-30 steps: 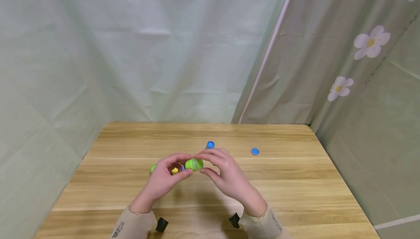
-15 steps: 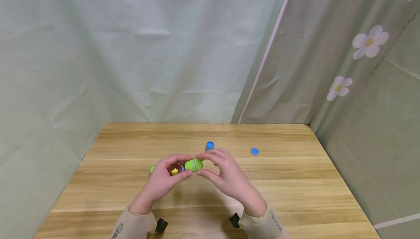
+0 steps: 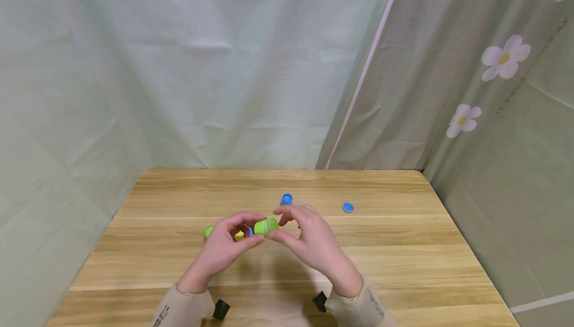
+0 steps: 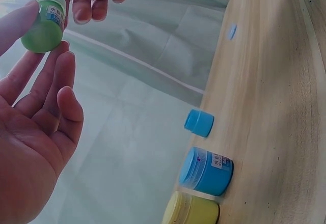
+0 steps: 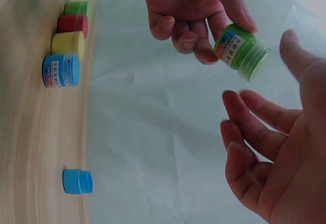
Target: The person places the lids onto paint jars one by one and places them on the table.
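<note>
Green paint pot [image 3: 265,227] sits in the air above the middle of the desk [image 3: 403,247], lying on its side, pinched between thumb and fingers of the left hand [image 3: 222,247]. The right hand [image 3: 309,240] is just off its 3 o'clock end, fingers loosely spread and holding nothing; thumb and fingertips hover beside the cap without a clear grip. To turn the cap well, I judge the left should keep the body steady while the right closes squarely round the ribbed rim. It is a small, squat, bright green plastic pot with a printed label [image 5: 233,44]. Blue [image 5: 61,70], yellow [image 5: 68,44], red [image 5: 72,23] and green [image 5: 76,7] pots stand in a row at 9 o'clock of the hands; a loose blue cap [image 5: 78,181] lies apart.
</note>
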{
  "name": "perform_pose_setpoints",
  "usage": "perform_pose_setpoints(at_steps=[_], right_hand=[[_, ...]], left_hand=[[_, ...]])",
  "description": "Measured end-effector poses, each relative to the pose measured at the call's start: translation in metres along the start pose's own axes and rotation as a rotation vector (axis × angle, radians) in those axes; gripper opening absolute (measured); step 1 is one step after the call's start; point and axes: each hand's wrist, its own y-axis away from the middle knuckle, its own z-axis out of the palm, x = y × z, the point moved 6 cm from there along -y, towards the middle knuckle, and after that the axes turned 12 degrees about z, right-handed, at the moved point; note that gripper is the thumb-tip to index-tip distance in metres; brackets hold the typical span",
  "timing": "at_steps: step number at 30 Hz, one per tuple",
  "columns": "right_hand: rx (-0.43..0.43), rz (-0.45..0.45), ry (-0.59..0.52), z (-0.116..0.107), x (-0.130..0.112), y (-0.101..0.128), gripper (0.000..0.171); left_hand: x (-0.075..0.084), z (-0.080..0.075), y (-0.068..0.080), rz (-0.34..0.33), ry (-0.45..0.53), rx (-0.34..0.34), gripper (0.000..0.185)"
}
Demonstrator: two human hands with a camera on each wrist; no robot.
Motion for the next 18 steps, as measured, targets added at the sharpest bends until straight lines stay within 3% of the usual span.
perform_pose_setpoints(at_steps=[4,11,18], right_hand=[[-0.036,-0.051,-0.013,-0.001,0.000,0.002,0.058],[-0.021,-0.284,-0.021,-0.003,-0.011,0.003,0.049],[-0.009,-0.286,-0.016,-0.003,-0.012,0.002,0.041]], left_hand=[[0.000,-0.001,0.000,0.005,0.006,0.013,0.031],[-0.001,-0.002,0.001,0.003,0.022,0.019,0.030],[0.000,-0.003,0.000,0.018,0.028,0.009,0.029]])
